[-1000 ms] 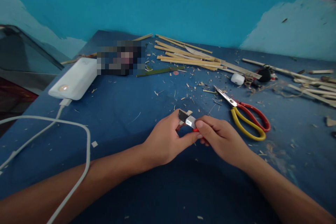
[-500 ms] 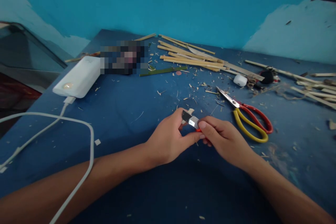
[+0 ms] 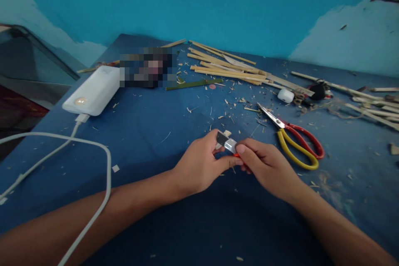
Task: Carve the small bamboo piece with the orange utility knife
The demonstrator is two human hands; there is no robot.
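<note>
In the head view, my right hand is closed around a utility knife, with a bit of red at its grip. Its dark blade points up and left, over the fingers of my left hand. That hand is curled, its thumb reaching across to the knife's red part. A small pale piece, perhaps bamboo, shows between the left fingers and under the blade; most of it is hidden. To the right of my right hand lie scissors with red and yellow handles, blades pointing away.
Several split bamboo sticks lie at the back, and more sticks at the right. A green strip, a white case and shavings are scattered about. At left, a white power bank trails a cable over my left forearm.
The knife blade has tilted very slightly between my fingers. Both hands stay in nearly the same place, and the other things have not moved.
</note>
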